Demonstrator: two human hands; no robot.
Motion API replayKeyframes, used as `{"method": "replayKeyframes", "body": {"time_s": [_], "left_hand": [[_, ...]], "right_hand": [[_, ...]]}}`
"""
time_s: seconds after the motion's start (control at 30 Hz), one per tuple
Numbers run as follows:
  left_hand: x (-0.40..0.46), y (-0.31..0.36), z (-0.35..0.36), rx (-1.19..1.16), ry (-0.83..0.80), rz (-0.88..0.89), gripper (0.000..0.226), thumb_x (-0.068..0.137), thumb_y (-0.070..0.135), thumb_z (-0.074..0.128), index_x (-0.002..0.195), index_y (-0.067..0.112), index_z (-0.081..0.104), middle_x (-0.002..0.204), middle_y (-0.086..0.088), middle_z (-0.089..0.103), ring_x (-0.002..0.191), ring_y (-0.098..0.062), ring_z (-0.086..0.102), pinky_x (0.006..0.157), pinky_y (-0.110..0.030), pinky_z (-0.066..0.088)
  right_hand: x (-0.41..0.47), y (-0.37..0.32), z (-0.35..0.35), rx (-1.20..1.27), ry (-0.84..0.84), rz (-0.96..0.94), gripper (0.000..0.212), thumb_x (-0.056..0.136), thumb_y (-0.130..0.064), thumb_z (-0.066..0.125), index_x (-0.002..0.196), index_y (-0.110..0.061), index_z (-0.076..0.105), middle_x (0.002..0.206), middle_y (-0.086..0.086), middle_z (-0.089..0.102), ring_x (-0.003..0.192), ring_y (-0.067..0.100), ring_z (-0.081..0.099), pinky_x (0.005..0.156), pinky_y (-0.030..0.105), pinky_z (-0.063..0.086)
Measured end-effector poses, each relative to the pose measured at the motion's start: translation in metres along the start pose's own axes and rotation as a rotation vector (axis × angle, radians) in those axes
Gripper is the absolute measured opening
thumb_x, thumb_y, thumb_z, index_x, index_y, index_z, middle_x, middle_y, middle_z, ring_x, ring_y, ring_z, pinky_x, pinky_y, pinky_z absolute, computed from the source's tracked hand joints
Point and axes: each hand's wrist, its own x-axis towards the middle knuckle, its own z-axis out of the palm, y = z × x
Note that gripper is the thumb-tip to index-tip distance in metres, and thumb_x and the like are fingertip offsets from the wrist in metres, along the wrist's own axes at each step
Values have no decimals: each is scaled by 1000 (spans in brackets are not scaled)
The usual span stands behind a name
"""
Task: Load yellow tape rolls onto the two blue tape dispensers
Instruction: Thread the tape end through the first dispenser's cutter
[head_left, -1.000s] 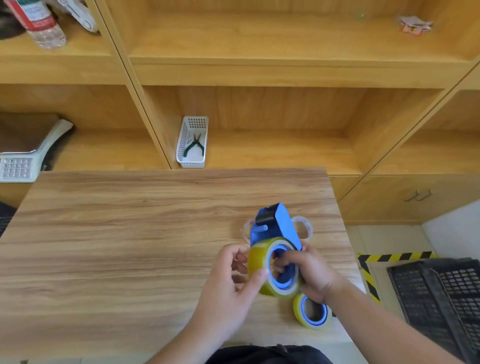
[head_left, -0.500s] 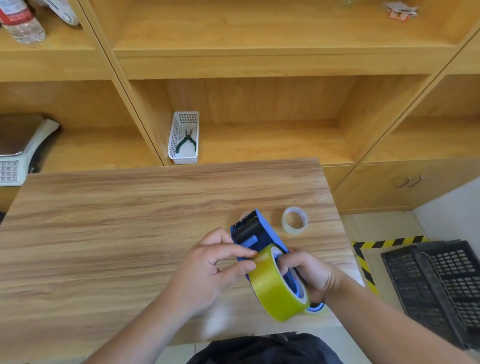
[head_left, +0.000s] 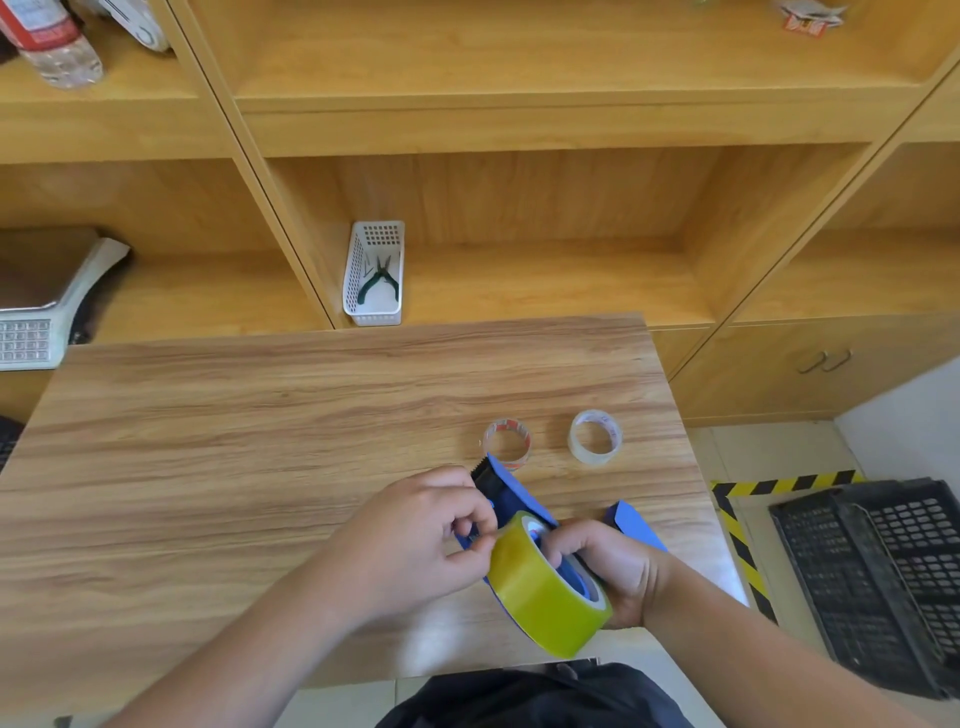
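A blue tape dispenser (head_left: 511, 493) with a black toothed head is held above the near right part of the wooden table (head_left: 260, 441). A yellow tape roll (head_left: 540, 587) sits on its hub. My right hand (head_left: 615, 566) grips the dispenser and roll from the right. My left hand (head_left: 421, 540) pinches at the roll's edge beside the dispenser, thumb and forefinger closed together. A second blue dispenser (head_left: 631, 522) lies on the table behind my right hand, mostly hidden.
Two small clear tape rolls (head_left: 506, 441) (head_left: 596, 436) lie on the table beyond the hands. A white basket with pliers (head_left: 374, 275) stands on the shelf behind. A black crate (head_left: 878, 577) sits on the floor at right, by hazard tape.
The view shifted, so both clear rolls now show. My left hand went from a flat grip over the dispenser to a pinch at the roll's edge. The roll stays on the dispenser.
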Motion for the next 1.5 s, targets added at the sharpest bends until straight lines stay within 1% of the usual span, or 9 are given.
{"method": "replayKeyframes", "body": {"time_s": [0.3, 0.57, 0.67, 0.8, 0.93, 1.07, 1.2, 1.37, 1.5], "left_hand": [[5, -6, -5, 93, -160, 110, 23, 97, 40, 49, 91, 30, 69, 93, 15, 55, 78, 1, 50, 70, -11, 36], [37, -16, -3, 153, -294, 249, 15, 103, 27, 59, 98, 22, 72, 103, 10, 60, 89, 5, 42, 80, -12, 33], [48, -17, -2, 143, -309, 263, 15, 103, 27, 60, 98, 22, 73, 103, 10, 61, 89, 0, 50, 80, -17, 40], [56, -18, 0, 79, -316, 211, 13, 101, 26, 63, 99, 22, 74, 102, 12, 61, 84, 0, 52, 76, -26, 48], [62, -23, 3, 6, -281, 128, 12, 100, 26, 64, 96, 25, 75, 96, 14, 60, 79, -2, 56, 72, -28, 48], [61, -24, 5, -44, -201, 105, 10, 97, 20, 68, 96, 23, 78, 90, 15, 59, 73, 2, 55, 67, -14, 39], [57, -28, 3, -151, -101, 4, 10, 93, 19, 74, 88, 26, 79, 86, 12, 62, 69, -7, 56, 64, -14, 41], [54, -30, -1, -235, -39, -114, 20, 88, 20, 78, 75, 35, 75, 84, 7, 66, 70, -7, 57, 64, -22, 46], [54, -33, -6, -232, -15, -195, 20, 85, 24, 79, 71, 36, 75, 80, 3, 66, 66, -10, 55, 63, -26, 45]], "right_hand": [[-5, 2, 0, -46, 41, 68, 29, 75, -7, 47, 80, -10, 76, 73, 6, 70, 67, 19, 66, 67, 27, 53], [1, 13, -5, -50, 66, 152, 23, 76, -8, 48, 79, -7, 70, 71, 6, 66, 65, 20, 63, 65, 28, 52], [0, 14, -10, -25, 62, 157, 23, 75, -9, 49, 84, -4, 70, 74, 8, 66, 66, 21, 64, 65, 29, 53], [-1, 14, -15, 5, 44, 145, 36, 79, -7, 43, 111, 3, 56, 85, 14, 59, 70, 25, 64, 67, 33, 56], [-1, 14, -17, 36, 26, 82, 26, 77, -2, 43, 94, -2, 64, 81, 11, 60, 72, 24, 62, 71, 37, 51], [-2, 12, -17, 39, 45, 46, 28, 77, -3, 43, 84, -5, 70, 73, 6, 66, 67, 20, 63, 67, 32, 50], [-1, 12, -22, 100, 43, 17, 40, 75, -6, 47, 111, 4, 64, 85, 13, 67, 73, 24, 67, 68, 32, 55], [-4, 4, -19, 41, 32, -5, 36, 75, -6, 44, 91, -6, 76, 79, 9, 74, 71, 22, 71, 68, 30, 56], [-1, 4, -20, -36, 57, -26, 40, 71, -8, 58, 108, -1, 71, 91, 12, 75, 83, 26, 71, 77, 34, 56]]}}
